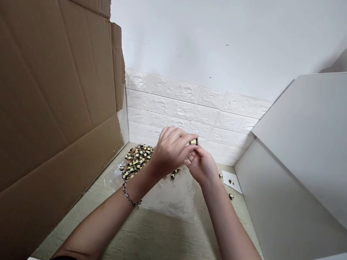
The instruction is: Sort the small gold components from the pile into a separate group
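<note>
Two hands in shot, both up close together. The left hand is curled in, fingers pinched around one little black-and-yellow block, which sits right at the fingertips. The right hand is half closed just under it, but I can't tell if it's actually touching the block or holding anything. There's a chain bracelet on the left wrist.

The block looks light, stiff and pretty fiddly, so I'd guess you'd pinch it by its sides with two fingers, and it could easily slip.

Just past the hands there's one big heap of these blocks on a clear plastic sheet, way too many and too packed to count, easily dozens. A small clump of maybe two or three sits between the heap and the right hand. Off to the right are a small white paper with a couple of bits on it and a few strays on the pale table. Cardboard stands on the left, a white board on the right, and a brick-pattern wall at the back.
</note>
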Available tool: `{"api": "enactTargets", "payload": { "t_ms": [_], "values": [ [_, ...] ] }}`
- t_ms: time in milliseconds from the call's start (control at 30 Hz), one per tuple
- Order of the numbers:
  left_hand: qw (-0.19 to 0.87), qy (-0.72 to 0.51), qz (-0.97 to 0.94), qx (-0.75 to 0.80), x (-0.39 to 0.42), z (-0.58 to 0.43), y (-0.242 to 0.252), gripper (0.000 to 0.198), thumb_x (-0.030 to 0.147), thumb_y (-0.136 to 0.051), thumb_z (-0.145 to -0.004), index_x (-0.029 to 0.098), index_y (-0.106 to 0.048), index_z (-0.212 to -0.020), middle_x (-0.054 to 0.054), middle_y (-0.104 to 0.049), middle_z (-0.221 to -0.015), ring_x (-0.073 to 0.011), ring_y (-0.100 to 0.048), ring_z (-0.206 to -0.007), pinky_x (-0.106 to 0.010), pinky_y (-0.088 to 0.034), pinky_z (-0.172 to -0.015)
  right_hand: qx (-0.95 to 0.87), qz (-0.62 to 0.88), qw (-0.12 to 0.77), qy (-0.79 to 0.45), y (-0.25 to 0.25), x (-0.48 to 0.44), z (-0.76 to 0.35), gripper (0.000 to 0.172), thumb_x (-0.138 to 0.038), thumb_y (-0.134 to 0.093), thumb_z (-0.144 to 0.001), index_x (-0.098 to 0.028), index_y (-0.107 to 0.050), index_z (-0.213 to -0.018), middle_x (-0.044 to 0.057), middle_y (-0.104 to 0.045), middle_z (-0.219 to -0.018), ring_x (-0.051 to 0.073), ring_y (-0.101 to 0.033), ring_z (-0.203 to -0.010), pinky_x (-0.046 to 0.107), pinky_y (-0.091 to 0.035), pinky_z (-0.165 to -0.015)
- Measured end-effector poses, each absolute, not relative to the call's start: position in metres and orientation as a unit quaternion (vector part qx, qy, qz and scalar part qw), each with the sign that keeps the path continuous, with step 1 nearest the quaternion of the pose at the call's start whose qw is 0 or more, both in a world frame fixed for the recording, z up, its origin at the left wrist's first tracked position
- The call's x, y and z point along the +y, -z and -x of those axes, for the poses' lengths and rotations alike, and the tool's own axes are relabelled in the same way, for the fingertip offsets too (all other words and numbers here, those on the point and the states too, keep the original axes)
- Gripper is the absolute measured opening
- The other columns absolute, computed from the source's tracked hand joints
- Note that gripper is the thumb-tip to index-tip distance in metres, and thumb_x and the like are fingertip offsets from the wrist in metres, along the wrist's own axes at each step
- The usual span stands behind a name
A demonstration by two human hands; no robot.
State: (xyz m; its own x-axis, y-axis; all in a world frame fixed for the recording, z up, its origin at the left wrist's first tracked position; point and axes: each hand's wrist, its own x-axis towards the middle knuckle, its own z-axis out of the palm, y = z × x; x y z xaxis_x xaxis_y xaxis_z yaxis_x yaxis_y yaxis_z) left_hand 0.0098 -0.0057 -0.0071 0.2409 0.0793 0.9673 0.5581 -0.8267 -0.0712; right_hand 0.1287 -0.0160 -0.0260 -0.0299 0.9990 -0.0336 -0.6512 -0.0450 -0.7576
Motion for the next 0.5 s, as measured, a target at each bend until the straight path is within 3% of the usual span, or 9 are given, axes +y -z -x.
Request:
{"api": "enactTargets", "payload": {
  "t_ms": [133,267,500],
  "values": [
    [0.208,0.573,0.762,-0.217,-0.005,-0.007,0.005,0.02,0.027,-0.054,-0.077,0.017,-0.058,-0.093,-0.003,-0.056,-0.073,-0.0134,-0.047,-0.072,-0.029,-0.036,-0.072,-0.335,0.326,0.691,-0.551,0.022,-0.016,-0.133,0.016,-0.037,-0.058,-0.068,-0.022,-0.061,-0.068,-0.005,-0.059,-0.065,0.006,-0.048,-0.055,0.022,-0.034,-0.056],
    [0.219,0.556,0.772,-0.217,-0.003,-0.007,0.006,0.022,0.029,-0.055,-0.076,0.018,-0.058,-0.095,-0.002,-0.056,-0.072,-0.0135,-0.047,-0.071,-0.029,-0.035,-0.071,-0.44,0.367,0.726,-0.38,0.013,-0.026,-0.138,0.027,-0.046,-0.053,-0.07,-0.023,-0.066,-0.073,-0.001,-0.064,-0.084,0.01,-0.052,-0.072,0.026,-0.036,-0.072],
    [0.239,0.54,0.778,-0.213,-0.006,-0.008,0.006,0.023,0.03,-0.057,-0.074,0.017,-0.059,-0.093,-0.002,-0.057,-0.07,-0.0136,-0.046,-0.07,-0.029,-0.034,-0.071,-0.516,0.382,0.739,-0.202,0.006,-0.033,-0.146,0.023,-0.038,-0.058,-0.069,-0.026,-0.066,-0.087,0.001,-0.061,-0.098,0.015,-0.05,-0.099,0.034,-0.032,-0.092]
  ]
}}
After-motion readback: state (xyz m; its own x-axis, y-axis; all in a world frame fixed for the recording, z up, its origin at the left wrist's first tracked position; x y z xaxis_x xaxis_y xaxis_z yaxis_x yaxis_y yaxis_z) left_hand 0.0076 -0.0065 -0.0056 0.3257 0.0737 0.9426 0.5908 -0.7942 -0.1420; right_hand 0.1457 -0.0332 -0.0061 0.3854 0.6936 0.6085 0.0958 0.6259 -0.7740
